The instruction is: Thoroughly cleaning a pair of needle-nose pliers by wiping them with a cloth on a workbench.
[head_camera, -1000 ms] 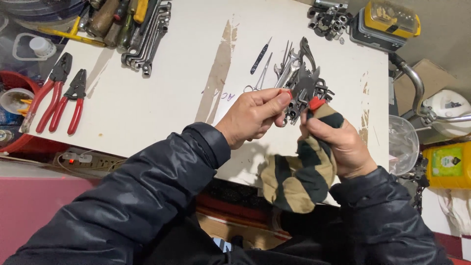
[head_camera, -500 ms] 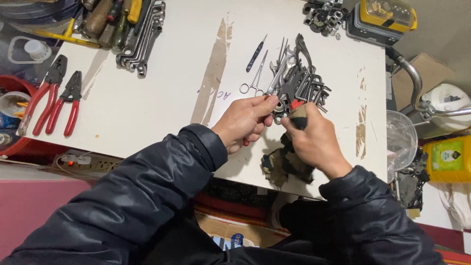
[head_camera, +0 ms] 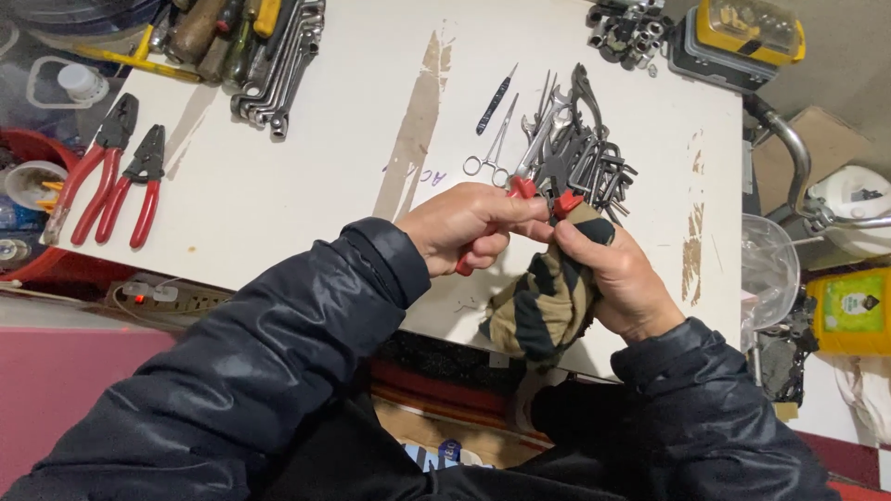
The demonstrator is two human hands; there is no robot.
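Both hands have drawn back from the tool pile point(head_camera: 580, 153): my left hand point(head_camera: 469, 227) grips red-handled pliers point(head_camera: 534, 190), my right hand point(head_camera: 617, 278) clutches the striped cloth point(head_camera: 543, 301) against them.

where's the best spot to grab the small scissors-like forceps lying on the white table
Take the forceps by their two finger rings, the end nearest the person, coming from above on the near-left side. The rings lie flat on bare white table with free space around them, while the slim tips point away, close to the pile of metal tools.
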